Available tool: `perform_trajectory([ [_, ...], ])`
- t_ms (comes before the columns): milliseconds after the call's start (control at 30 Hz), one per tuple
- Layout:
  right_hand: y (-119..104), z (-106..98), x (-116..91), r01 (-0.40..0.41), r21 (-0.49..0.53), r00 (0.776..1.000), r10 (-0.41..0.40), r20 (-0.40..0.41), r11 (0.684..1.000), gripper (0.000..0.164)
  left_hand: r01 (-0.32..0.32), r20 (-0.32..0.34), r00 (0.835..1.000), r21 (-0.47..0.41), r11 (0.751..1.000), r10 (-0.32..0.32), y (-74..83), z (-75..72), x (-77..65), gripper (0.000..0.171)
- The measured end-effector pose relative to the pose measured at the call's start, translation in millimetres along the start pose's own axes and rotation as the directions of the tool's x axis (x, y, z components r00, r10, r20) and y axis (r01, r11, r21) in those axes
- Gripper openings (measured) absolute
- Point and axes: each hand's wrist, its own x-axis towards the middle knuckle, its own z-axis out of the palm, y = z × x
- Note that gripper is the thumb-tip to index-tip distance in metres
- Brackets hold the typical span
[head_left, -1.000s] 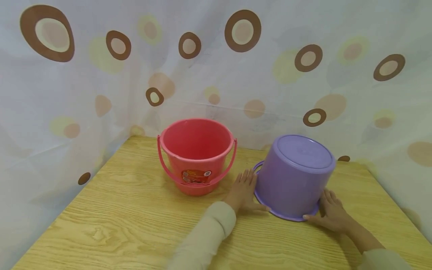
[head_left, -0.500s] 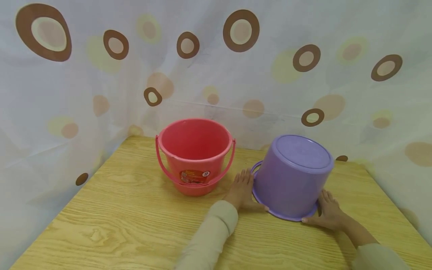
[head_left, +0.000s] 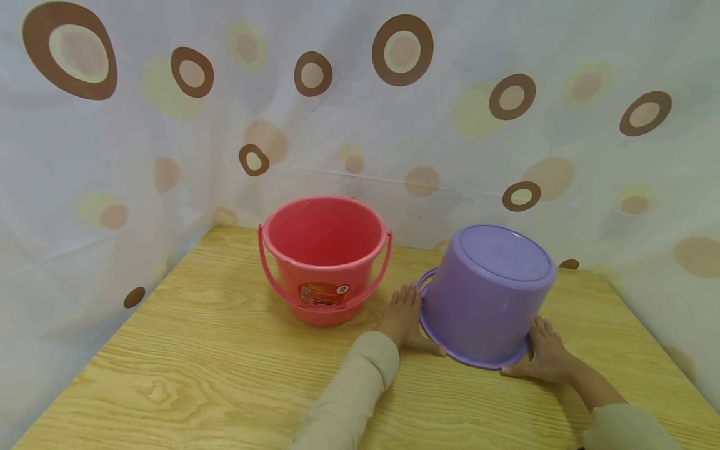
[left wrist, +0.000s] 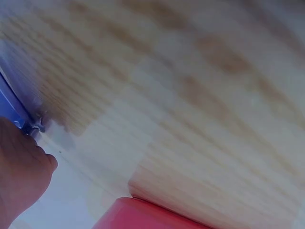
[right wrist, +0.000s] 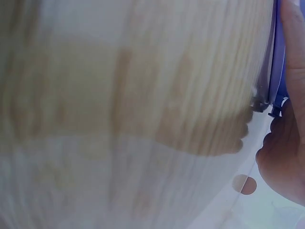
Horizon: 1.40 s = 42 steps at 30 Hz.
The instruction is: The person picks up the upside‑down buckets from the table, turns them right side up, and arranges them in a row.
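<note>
A purple bucket (head_left: 486, 306) stands upside down on the right part of the table, its round base facing up. Part of its handle (head_left: 427, 276) shows at the left of its rim. My left hand (head_left: 402, 322) is at the left side of that rim, fingers extended and thumb along the front edge. On the opposite side my right hand (head_left: 545, 356) lies against the rim, its fingers also extended and thumb pointing inward. The wrist views catch only part of the left hand (left wrist: 24, 174), the right hand (right wrist: 288, 138) and the bucket's edge.
An upright pink-red bucket (head_left: 329, 278) with a label and its handle hanging in front stands left of the purple one. Both are on a wood-grain table (head_left: 185, 362). A white sheet (head_left: 349, 125) with brown and yellow spots hangs behind and at the sides.
The head view has shifted slightly. Both hands stay at the purple bucket's rim, and neither bucket has visibly moved on the table.
</note>
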Motion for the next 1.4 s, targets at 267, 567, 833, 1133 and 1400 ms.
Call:
perform_trajectory([
  [267, 5, 2, 1, 0.030, -0.007, 1.000, -0.030, -0.006, 1.000, 0.124, -0.003, 0.001, 1.000, 0.029, 1.000, 0.003, -0.1, -2.8, 1.3, 0.125],
  [567, 4, 0, 5, 0.072, 0.022, 0.996, -0.070, -0.051, 0.997, 0.120, -0.032, -0.032, 0.999, 0.044, 0.999, 0.033, 0.9, -0.2, 6.5, 0.123],
  [833, 1, -1, 8, 0.074, -0.024, 0.992, -0.076, -0.096, 0.997, 0.119, -0.070, -0.054, 0.996, -0.002, 0.998, 0.070, 0.2, 4.4, 9.7, 0.120],
  [1133, -2, -2, 11, 0.029, -0.058, 0.994, -0.034, -0.101, 0.998, 0.119, -0.097, -0.066, 0.993, -0.054, 0.994, 0.094, -0.6, 9.2, 12.7, 0.120],
  [1400, -3, -4, 13, 0.023, -0.056, 0.995, -0.029, -0.097, 0.998, 0.116, -0.118, -0.073, 0.992, -0.165, 0.979, 0.107, -4.0, 6.8, 13.1, 0.119],
])
